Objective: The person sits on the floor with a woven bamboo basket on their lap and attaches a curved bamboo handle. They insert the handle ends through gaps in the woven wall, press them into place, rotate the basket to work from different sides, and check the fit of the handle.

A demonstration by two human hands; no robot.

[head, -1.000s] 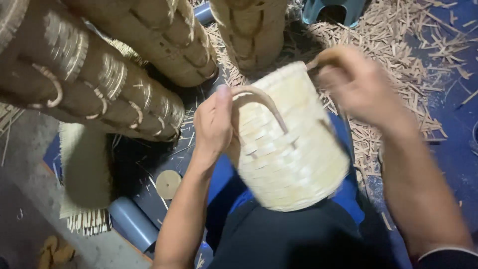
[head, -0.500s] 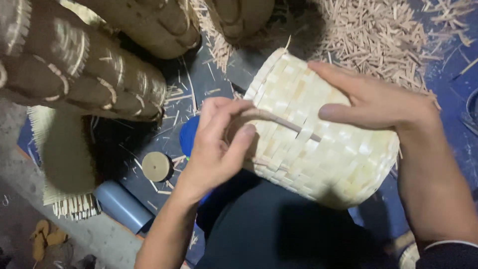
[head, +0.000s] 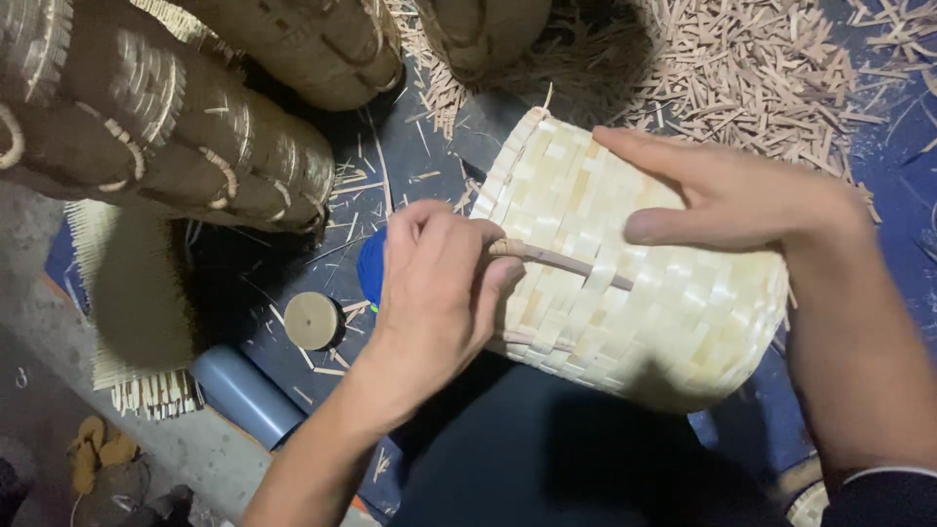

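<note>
1. Pale woven basket (head: pixel 644 293) lies on its side across the person's lap, open rim toward the upper left, base toward the lower right.
2. Left hand (head: pixel 434 293) clenched on the thin cane handle strip (head: pixel 566 262) at the basket's rim end; fingers curled around it, thumb pressing on the strip.
3. Right hand (head: pixel 732 200) rests flat on top of the basket wall, fingers stretched out toward the rim, thumb along the side; steadying it, not closed around anything.
4. Handle strip runs along the basket wall from the left hand and tucks under the weave near the middle.
5. Blue round object (head: pixel 371 265) just behind the left hand, mostly hidden; cannot tell what it is.
6. Small round disc (head: pixel 311 320) on the dark floor mat (head: pixel 410 156), left of the left hand.
7. Grey-blue cylinder (head: pixel 244 392) lower left, near a flat woven mat piece (head: pixel 137 293).
8. Stacked dark woven baskets (head: pixel 166 127) upper left.
9. Heap of cut cane scraps (head: pixel 742 68) on the floor, upper right, behind the basket.
</note>
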